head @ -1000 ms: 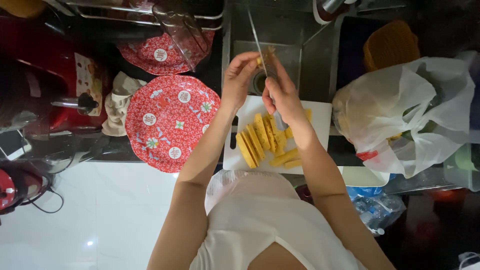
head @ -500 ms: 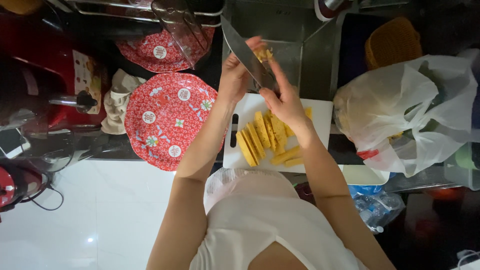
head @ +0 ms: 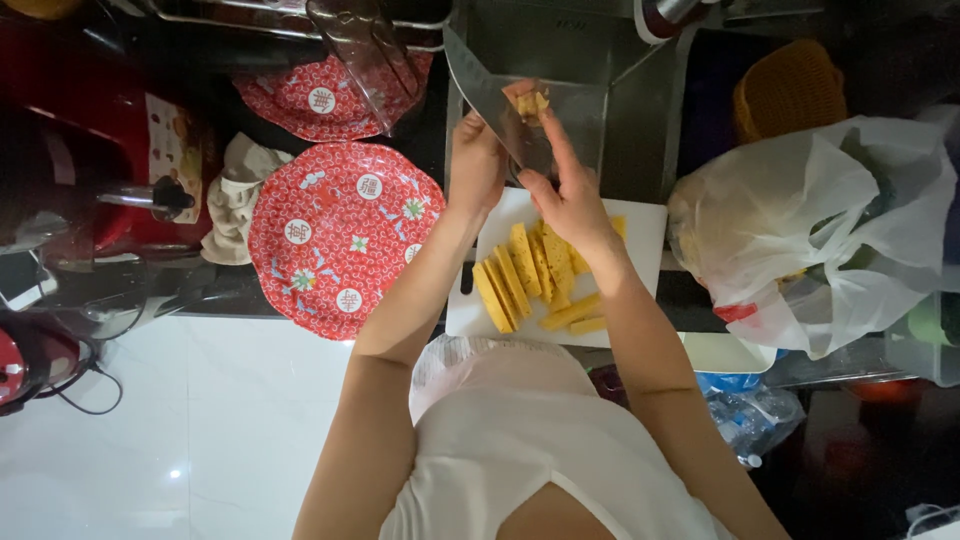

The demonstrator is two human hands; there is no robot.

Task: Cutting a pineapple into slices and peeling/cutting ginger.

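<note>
1. Left hand (head: 478, 165): raised over the sink (head: 640, 110), its grip closed around the handle of a kitchen knife (head: 485, 95); the broad blade slants up and to the left from the fist.
2. Right hand (head: 565, 190): just beside the left hand, fingers extended toward the blade; the fingertips touch a small clump of yellow scraps (head: 530, 102) lying against the blade's flat. The grip is loose, fingers pinched lightly at the scraps rather than wrapped around anything.
3. White cutting board (head: 640, 235): lies on the dark tabletop (head: 700, 300) directly below both hands, its far edge at the sink's rim.
4. Yellow fruit slices (head: 535, 275): long, flat pieces fanned in a row across the board's middle, with a few shorter sticks at the near edge; they lie apart from both hands.
5. Red patterned plate (head: 345, 235): rests left of the board, close to it; a second red plate (head: 320, 100) sits farther back, partly under a clear plastic container (head: 365, 55).
6. Crumpled cloth (head: 232, 195): at the left rim of the nearer plate.
7. White plastic bag (head: 820, 225): bulky, right of the board, contents unclear.
8. Woven orange basket (head: 790, 90): behind the bag, beside the sink.
</note>
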